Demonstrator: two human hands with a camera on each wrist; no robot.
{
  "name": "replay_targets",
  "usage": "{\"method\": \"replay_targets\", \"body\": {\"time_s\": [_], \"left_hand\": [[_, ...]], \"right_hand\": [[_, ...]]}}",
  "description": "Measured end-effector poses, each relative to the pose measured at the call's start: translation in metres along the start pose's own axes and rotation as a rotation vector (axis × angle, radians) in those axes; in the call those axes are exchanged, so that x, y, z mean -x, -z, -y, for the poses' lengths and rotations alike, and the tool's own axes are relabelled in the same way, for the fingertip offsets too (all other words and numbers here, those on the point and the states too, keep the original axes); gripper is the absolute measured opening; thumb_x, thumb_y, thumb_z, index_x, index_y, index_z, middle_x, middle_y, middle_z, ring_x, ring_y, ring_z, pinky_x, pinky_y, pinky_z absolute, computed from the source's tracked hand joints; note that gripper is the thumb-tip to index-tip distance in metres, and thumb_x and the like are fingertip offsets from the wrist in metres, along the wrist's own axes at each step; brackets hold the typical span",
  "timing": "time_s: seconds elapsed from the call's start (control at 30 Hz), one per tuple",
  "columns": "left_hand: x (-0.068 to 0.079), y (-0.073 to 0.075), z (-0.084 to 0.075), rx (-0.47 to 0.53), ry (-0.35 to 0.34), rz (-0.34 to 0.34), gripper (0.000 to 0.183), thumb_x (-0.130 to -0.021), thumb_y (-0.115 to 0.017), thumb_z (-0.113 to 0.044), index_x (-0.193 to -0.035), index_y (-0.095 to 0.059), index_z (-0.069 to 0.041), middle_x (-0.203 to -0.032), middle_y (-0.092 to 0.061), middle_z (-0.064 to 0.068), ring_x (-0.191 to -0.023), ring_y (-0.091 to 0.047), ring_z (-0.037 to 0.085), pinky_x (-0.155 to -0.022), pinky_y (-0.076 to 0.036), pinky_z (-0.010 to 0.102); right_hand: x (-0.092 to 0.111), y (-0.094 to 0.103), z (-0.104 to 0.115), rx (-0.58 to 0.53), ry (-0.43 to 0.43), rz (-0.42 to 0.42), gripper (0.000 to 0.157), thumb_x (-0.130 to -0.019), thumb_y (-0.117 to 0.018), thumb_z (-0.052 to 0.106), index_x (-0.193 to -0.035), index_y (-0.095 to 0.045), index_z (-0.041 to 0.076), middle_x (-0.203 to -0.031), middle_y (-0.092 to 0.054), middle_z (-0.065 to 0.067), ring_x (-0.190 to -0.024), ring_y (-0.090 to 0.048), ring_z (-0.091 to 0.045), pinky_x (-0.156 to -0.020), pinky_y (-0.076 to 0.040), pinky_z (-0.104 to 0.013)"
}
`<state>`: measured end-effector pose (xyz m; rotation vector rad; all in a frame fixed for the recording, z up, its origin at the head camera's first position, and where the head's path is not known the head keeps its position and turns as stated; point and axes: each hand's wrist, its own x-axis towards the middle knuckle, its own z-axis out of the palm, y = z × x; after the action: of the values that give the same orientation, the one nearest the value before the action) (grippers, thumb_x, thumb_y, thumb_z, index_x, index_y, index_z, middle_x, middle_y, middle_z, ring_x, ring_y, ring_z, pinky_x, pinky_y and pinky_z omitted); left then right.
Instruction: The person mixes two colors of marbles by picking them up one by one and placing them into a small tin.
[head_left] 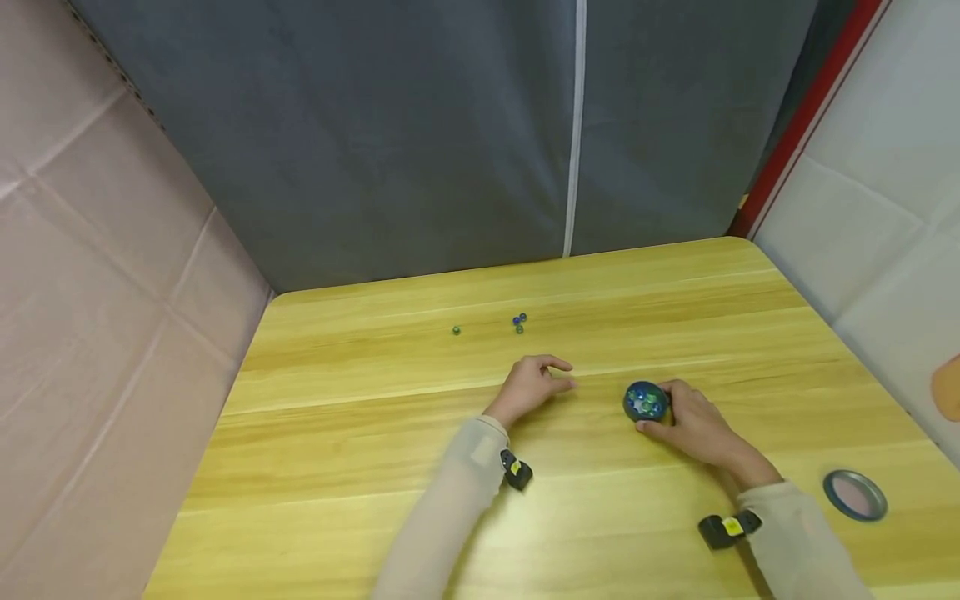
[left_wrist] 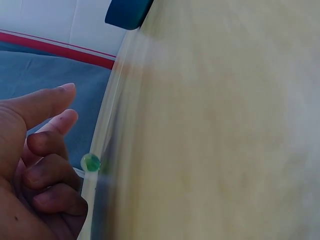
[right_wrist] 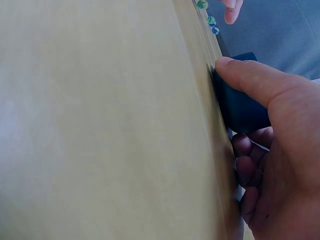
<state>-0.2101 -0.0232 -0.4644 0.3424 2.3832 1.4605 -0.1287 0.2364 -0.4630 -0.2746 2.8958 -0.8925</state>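
Note:
My right hand (head_left: 693, 421) grips a small round dark-blue tin (head_left: 628, 410) on the table, thumb on the near side and fingers on the far side. Blue, green and whitish marbles (head_left: 647, 402) lie inside it. In the right wrist view the thumb (right_wrist: 255, 80) presses along the tin's side (right_wrist: 245, 107). Left of the tin, my left hand (head_left: 528, 387) hovers with thumb and index finger apart and nothing seen between them. The left wrist view shows its other fingers (left_wrist: 55, 172) bent loosely, with a green marble (left_wrist: 90, 162) beyond them.
Toward the back of the wooden table (head_left: 337, 467), one green marble (head_left: 456, 331) sits apart from a cluster of marbles (head_left: 516, 321). A round lid with a metallic rim (head_left: 873, 510) lies by the right forearm. A grey curtain (head_left: 412, 150) hangs behind the table.

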Motion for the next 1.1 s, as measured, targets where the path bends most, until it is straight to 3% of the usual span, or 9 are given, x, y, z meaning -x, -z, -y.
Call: {"method": "replay_targets", "body": {"time_s": [0.8,1.1], "left_hand": [[-0.002,0.018,0.016,0.02,0.043,-0.016,0.029,-0.086,-0.073,-0.024,-0.112,-0.071,-0.012,-0.059,-0.049,-0.002,-0.05,-0.04,0.009,-0.049,-0.034,0.022],[-0.002,0.019,0.017,-0.058,0.053,-0.032,0.027,-0.086,-0.073,-0.026,-0.109,-0.072,-0.013,-0.056,-0.044,-0.004,-0.049,-0.036,0.009,-0.048,-0.033,0.022]], "right_hand": [[0.0,-0.002,-0.001,0.004,0.001,-0.009,0.07,-0.084,-0.074,0.038,-0.125,-0.042,-0.008,-0.112,-0.057,-0.025,-0.102,-0.052,-0.038,-0.081,-0.04,-0.052],[-0.001,-0.002,-0.001,0.002,0.008,-0.021,0.069,-0.083,-0.074,0.037,-0.124,-0.042,-0.008,-0.111,-0.057,-0.024,-0.101,-0.052,-0.037,-0.081,-0.041,-0.051]]}}
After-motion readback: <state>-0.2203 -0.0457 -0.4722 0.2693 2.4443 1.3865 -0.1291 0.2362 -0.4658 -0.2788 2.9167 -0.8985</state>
